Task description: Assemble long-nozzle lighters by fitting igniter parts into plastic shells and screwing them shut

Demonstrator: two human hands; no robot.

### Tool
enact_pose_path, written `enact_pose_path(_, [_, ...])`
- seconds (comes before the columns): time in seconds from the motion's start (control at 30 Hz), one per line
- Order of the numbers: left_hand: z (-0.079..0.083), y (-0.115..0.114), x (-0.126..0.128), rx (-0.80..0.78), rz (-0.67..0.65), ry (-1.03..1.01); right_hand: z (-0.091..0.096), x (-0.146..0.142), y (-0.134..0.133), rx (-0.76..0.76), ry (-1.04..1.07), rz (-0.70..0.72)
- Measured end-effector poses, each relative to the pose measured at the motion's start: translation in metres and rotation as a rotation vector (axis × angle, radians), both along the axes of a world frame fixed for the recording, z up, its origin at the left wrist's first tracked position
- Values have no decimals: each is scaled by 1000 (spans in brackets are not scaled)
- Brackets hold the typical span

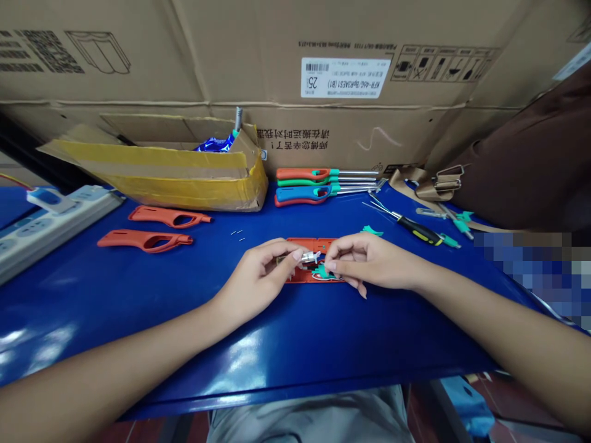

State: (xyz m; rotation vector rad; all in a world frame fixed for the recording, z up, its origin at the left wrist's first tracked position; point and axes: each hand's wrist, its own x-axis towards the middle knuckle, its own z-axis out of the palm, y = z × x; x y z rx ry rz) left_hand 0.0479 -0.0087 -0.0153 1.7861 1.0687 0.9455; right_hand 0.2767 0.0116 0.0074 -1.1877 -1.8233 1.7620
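Between the thumb and fingers of my left hand (256, 271) is a small lighter fuel tank (310, 257), its metal valve end pointing right. My right hand (373, 261) is closed in a pinch just right of the valve; whatever is between its fingertips is too small to make out. Beneath both hands lie orange-red lighter shell halves (299, 277), partly covered by the fingers. In the nearer half sits a green trigger part (325, 271) with a thin white wire beside it.
Two orange shell halves (145, 240) and several small metal pins (237, 232) lie left. Assembled lighters (305, 194) are stacked behind. A screwdriver (418, 229) and green parts (463, 221) lie right. A taped cardboard box (184, 178) and a power strip (60, 224) stand left.
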Motion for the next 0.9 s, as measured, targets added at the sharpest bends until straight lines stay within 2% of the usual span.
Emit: enact_pose_path(0.9, [0, -1, -1, -14, -27, 57, -2, 1, 0, -6, 31, 14])
